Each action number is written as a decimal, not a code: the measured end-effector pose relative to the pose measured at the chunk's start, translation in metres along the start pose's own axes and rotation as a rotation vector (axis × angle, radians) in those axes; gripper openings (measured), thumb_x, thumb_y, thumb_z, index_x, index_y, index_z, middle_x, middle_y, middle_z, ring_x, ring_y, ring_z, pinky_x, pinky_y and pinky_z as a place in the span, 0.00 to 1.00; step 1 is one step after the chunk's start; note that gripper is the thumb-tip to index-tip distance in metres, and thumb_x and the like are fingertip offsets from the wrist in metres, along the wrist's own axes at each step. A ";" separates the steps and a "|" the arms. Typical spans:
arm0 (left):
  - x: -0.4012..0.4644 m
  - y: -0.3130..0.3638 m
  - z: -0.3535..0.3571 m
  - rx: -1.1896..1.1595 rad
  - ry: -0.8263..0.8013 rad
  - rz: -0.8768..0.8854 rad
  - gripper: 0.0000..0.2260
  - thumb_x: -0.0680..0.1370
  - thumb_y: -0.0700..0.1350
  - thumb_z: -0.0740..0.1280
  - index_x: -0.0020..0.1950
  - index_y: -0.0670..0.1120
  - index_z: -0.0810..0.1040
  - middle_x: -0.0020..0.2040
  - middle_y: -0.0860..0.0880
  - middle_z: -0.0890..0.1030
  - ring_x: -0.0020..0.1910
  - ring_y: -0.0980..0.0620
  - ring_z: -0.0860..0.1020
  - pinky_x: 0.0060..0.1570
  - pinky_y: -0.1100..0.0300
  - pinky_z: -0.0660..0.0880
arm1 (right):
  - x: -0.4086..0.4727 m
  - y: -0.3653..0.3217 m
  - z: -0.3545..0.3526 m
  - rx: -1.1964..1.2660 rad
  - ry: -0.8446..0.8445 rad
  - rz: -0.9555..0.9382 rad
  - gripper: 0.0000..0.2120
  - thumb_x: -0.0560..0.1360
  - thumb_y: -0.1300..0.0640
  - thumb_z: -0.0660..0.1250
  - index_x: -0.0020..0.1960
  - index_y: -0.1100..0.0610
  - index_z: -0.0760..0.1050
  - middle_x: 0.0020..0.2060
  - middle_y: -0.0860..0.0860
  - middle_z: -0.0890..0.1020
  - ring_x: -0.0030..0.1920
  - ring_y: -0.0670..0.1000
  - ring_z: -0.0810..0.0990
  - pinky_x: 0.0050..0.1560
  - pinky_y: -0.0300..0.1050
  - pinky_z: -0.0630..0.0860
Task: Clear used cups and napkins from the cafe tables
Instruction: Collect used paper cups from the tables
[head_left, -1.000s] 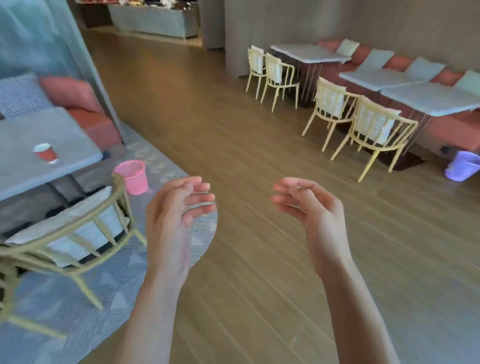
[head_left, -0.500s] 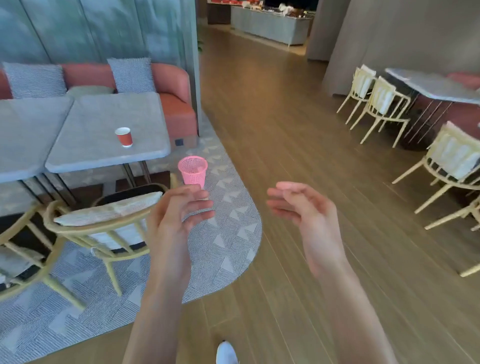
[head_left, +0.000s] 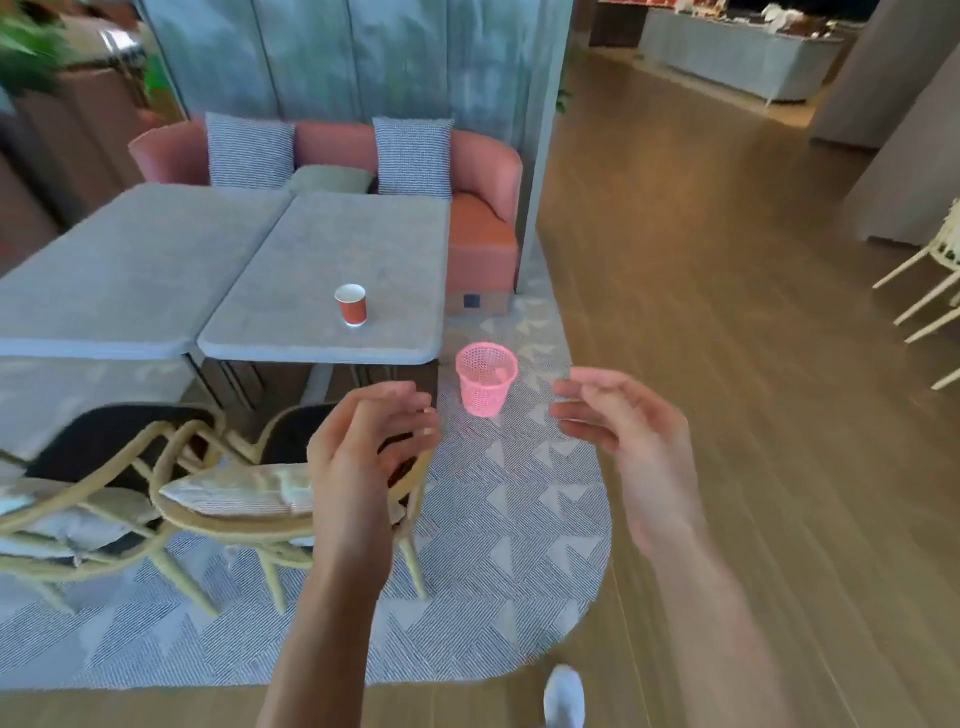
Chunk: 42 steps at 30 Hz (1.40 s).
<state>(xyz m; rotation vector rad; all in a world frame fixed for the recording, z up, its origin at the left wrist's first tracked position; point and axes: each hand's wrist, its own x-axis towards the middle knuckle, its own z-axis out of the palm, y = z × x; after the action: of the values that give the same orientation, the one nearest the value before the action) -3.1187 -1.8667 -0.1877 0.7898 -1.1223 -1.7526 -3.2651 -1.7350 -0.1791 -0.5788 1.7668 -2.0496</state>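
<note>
Both hands hang empty, fingers loosely curled, the left hand (head_left: 371, 441) and right hand (head_left: 631, 431) apart. The red paper cup (head_left: 351, 305) stands upright, mouth up, near the grey table's (head_left: 311, 270) front edge. Best reach past the wicker chair (head_left: 234, 509), grip its side, then drop it into the pink mesh bin (head_left: 485, 379).

Red paper cup (head_left: 351, 305), white inside, on grey stone counter (head_left: 332, 270). Pink mesh plastic bin (head_left: 486, 380) on grey-white triangle-patterned rug (head_left: 509, 519). Coral upholstered sofa (head_left: 483, 208), grey woven cushions (head_left: 413, 157).

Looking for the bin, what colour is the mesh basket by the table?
Pink, clearest in the head view.
</note>
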 end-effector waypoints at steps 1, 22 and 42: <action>0.014 -0.004 0.005 0.010 0.027 0.014 0.08 0.72 0.42 0.66 0.45 0.42 0.84 0.42 0.43 0.86 0.43 0.45 0.85 0.43 0.56 0.84 | 0.021 0.005 0.003 0.007 -0.021 0.007 0.12 0.81 0.66 0.64 0.47 0.55 0.85 0.45 0.56 0.88 0.44 0.54 0.87 0.46 0.41 0.82; 0.299 -0.046 0.081 0.146 0.617 0.131 0.11 0.83 0.37 0.61 0.53 0.40 0.84 0.47 0.42 0.86 0.45 0.48 0.85 0.44 0.59 0.83 | 0.396 0.081 0.134 -0.073 -0.546 0.196 0.06 0.80 0.66 0.67 0.52 0.59 0.82 0.47 0.56 0.88 0.44 0.53 0.86 0.47 0.43 0.82; 0.552 -0.147 -0.012 0.325 0.742 -0.196 0.10 0.83 0.44 0.66 0.63 0.49 0.79 0.60 0.49 0.81 0.57 0.51 0.81 0.51 0.55 0.81 | 0.564 0.250 0.330 -0.764 -1.048 0.067 0.34 0.71 0.61 0.77 0.74 0.55 0.68 0.64 0.49 0.72 0.62 0.50 0.76 0.57 0.36 0.69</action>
<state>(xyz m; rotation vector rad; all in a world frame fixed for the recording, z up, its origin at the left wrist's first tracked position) -3.3825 -2.3452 -0.3552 1.6280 -0.8297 -1.2413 -3.5638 -2.3453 -0.3468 -1.4283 1.7022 -0.6317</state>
